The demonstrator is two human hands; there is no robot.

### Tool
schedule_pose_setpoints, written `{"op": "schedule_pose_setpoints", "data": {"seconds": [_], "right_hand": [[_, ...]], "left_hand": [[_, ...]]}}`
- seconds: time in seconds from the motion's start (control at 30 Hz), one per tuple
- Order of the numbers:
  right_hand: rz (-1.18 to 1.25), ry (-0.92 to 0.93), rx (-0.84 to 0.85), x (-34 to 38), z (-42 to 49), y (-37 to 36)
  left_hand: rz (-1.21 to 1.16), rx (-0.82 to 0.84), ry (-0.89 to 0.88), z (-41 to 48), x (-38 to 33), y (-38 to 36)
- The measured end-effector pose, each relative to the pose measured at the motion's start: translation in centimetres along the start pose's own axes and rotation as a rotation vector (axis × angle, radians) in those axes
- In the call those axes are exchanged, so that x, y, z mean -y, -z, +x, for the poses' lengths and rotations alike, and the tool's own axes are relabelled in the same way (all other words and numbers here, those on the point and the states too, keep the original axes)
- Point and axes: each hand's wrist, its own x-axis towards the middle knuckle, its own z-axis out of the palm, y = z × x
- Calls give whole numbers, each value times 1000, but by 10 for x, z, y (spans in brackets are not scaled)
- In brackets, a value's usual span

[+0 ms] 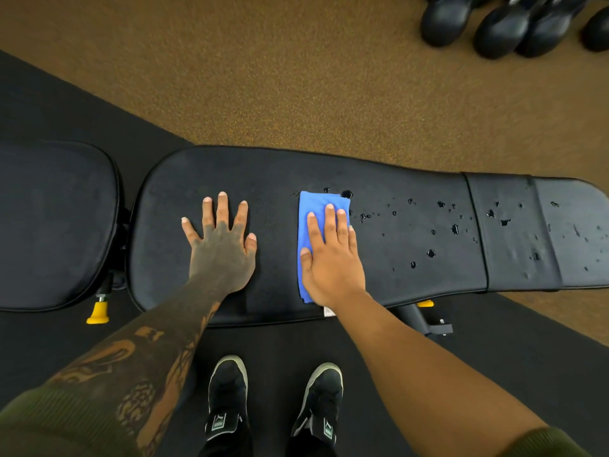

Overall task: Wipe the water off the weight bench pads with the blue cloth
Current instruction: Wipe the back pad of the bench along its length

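Blue cloth (316, 222) is lying flat mid-pad under our spread right hand (331, 258); left hand (220, 240) (spread too) is steadying. We are pushing toward three o'clock, where water drops (431, 253) are waiting.

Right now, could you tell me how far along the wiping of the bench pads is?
Roughly halfway. The long pad looks dry from its left end to the blue cloth, where the left hand rests flat. The right hand presses the cloth flat at the edge of the wet area. Left to do: the water droplets scattered to the right, including on the end section. The separate seat pad shows no droplets.
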Motion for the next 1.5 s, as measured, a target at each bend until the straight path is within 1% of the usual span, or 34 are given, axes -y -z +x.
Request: {"op": "schedule_pose_setpoints", "data": {"seconds": [0.07,0.13,0.2,0.27,0.37,0.5,0.6,0.67,0.73,0.83,0.9,0.97,1.1,1.17,1.23,1.3,1.37,1.5], "right_hand": [[8,7,10,8,7,1],[2,66,18,11,5,1],[-19,149,26,5,-2,1],[-23,180,23,-8,-7,2],[-21,106,9,-21,-1,4],[20,-43,-6,-12,31,12],[18,-64,10,4,52,18],[-10,-20,22,13,57,19],[-24,74,30,13,52,18],[-31,181,35,-3,40,18],[-31,153,34,-16,39,19],[-36,88,21,-20,46,20],[-14,5,15,-3,71,23],[-9,21,29,9,80,24],[-16,82,40,15,80,24],[-19,144,38,12,73,23],[-14,149,30,1,64,22],[-12,-24,8,-23,58,24]], "left_hand": [[6,-1,7,1,-2,-1],[9,-12,12,2,-3,-3],[10,-22,12,3,-3,-3],[4,-23,10,2,-2,-3],[16,-24,7,0,-1,-2],[33,-24,8,3,-1,-1],[15,-20,15,10,-2,1],[3,-29,25,13,-4,2],[-4,-37,31,17,-6,4],[-2,-44,33,22,-6,5],[3,-45,34,24,-4,6],[5,-40,37,26,-2,6],[-10,-27,33,27,-1,3],[-8,-28,35,27,-2,3],[-7,-28,38,27,-3,4],[-12,-36,38,28,-3,5],[-8,-43,27,28,-3,5],[-16,-48,-40,32,-4,7]]}}
